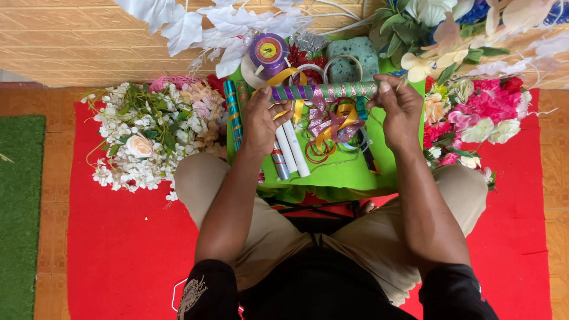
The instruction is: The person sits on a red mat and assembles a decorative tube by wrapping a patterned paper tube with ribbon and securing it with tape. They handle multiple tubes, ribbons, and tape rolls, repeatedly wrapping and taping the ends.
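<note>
Both hands grip a ribbon-wrapped stick (pixel 325 90) level above a green tray (pixel 349 172): left hand (pixel 261 121) closed on one end, right hand (pixel 400 109) on the other, forearms angled inward, flower heaps (pixel 148 133) crowding both sides, red mat (pixel 127 249) open nearer the knees.

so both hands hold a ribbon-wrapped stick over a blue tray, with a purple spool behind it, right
Not quite: the head view shows the tray is green, not blue. Both the left hand and right hand hold the ribbon-wrapped stick, with the purple spool behind it.

Both arms reach forward, left hand (pixel 261 121) and right hand (pixel 400 112) curled shut, level.
</note>
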